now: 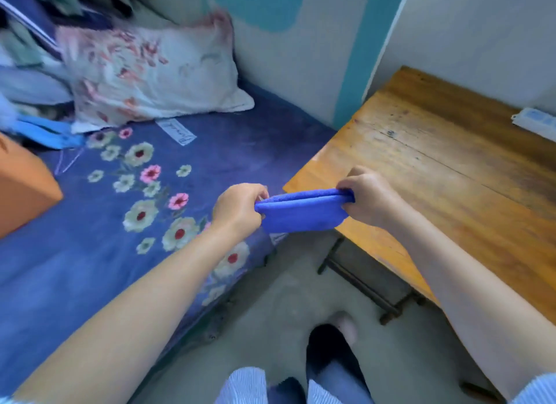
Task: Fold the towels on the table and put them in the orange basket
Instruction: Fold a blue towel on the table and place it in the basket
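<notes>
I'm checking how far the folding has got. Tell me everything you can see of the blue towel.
The blue towel is a bright blue, soft, fleecy-looking cloth, folded into a compact band with doubled layers showing along its top edge. It hangs in the air, stretched roughly level between both hands: the left hand pinches its left end, the right hand its right end. It sits by the wooden table's near corner, beside the bed.

One text spot only: white label (176, 136) sewn on the blue floral bedsheet (75, 268), just below the pillow (150, 73), carries cursive script, too blurred to read. Second white tag (278, 238) at the sheet's edge under the blue towel (301, 212), marks illegible. White power strip (534, 121) on the wooden table (451, 178): no readable print.
</notes>
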